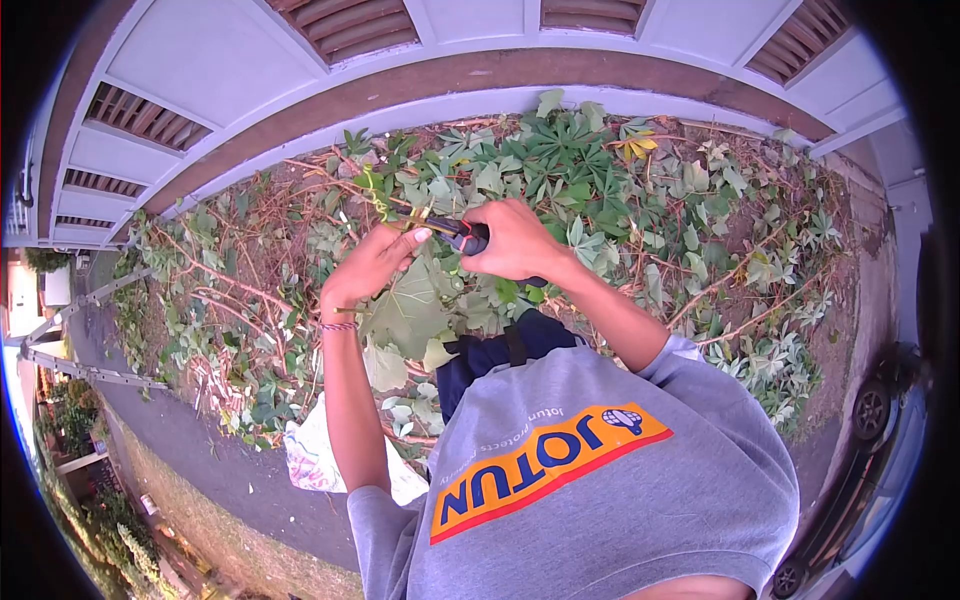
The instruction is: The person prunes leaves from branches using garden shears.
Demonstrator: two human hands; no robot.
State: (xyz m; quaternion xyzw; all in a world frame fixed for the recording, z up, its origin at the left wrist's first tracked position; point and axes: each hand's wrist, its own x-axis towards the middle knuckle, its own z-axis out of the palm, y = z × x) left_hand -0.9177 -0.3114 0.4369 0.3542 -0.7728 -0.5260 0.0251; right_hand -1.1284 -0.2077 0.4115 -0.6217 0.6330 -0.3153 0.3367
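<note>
My right hand (515, 240) is closed around the dark handles of pruning shears (462, 236). The shears' blades point left, close over the fingertips of my left hand (372, 265). That hand is closed in a pinch on a green vine stem (380, 200), whose curling tip rises above the fingers. Below the pinch hangs a broad pale-green leaf (408, 308). A striped bracelet (338, 326) circles my left wrist. Cut branches and leaves (560, 160) cover the ground beneath both hands.
A white wall (480, 22) with louvred vents curves behind the foliage. A white printed bag (312, 455) lies by my left forearm. The legs of a metal ladder (95, 368) stand at the left on the paved path (215, 425). A car (868, 450) is parked at the right.
</note>
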